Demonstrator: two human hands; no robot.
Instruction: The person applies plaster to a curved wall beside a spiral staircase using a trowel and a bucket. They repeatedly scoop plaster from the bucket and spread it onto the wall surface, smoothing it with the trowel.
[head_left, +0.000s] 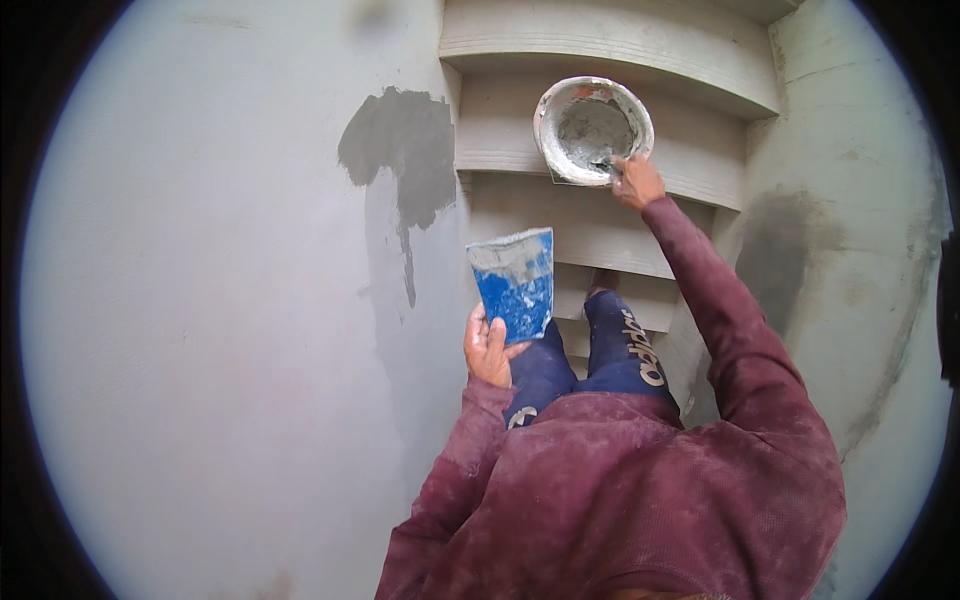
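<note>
My left hand (488,350) is closed around the lower end of a flat blue spreader (515,293), held up near the left wall. A band of pale grey plaster coats the spreader's far edge, and white smears spot its face. Ahead and to the right, a round bucket (543,125) rests on a stair step, its rim crusted white. Wet grey plaster (596,128) lies inside it. At the bucket's near right rim is my right hand (638,182), fingers curled and reaching in. Something dark shows by its fingertips, too small and smeared to name.
Grey stairs (600,212) run up the middle, with my legs on the lower steps. The left wall (200,300) carries a dark damp-looking patch (405,155) with a drip below it. Another dark patch (775,250) marks the right wall (860,280).
</note>
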